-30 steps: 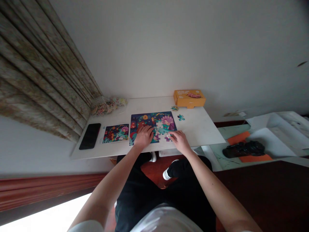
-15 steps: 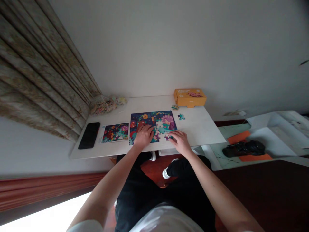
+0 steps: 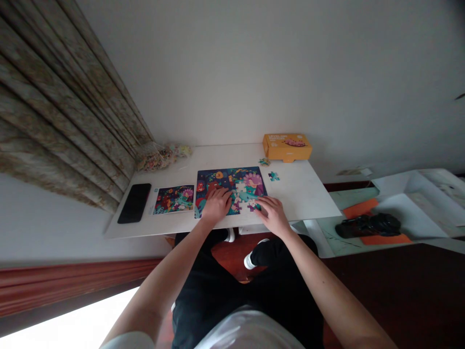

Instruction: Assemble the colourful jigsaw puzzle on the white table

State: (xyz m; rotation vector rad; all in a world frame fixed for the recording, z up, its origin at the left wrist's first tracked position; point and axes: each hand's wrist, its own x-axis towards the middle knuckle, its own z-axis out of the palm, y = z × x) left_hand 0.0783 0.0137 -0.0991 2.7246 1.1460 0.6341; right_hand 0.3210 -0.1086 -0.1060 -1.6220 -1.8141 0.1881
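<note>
Deep navy and teal card: the jigsaw puzzle (image 3: 232,191) lies on the near side of a white table (image 3: 298,198), its printed pieces interlocking by rounded knobs, with pink-purple flowers at upper right and orange-red shapes at left. Pale gaps break up the middle and lower right. My left hand (image 3: 217,205) rests flat and open on the lower-left area, fingers spread, with nothing visibly held. My right hand (image 3: 273,216) is curved, its fingertips (image 3: 258,206) down at the puzzle's lower-right corner beside a purple-toned piece; whether they have hold of it, I cannot tell. Just left of the puzzle lies a printed picture card (image 3: 174,199) in matching colours, then a black smartphone (image 3: 134,203). Toward the far side sit a loose teal piece (image 3: 273,176), a second loose piece (image 3: 264,162) and an orange cardboard box (image 3: 286,147). A clear plastic bag (image 3: 156,157) of small colourful bits lies at the far-left corner, against a mottled curtain (image 3: 54,102).
</note>
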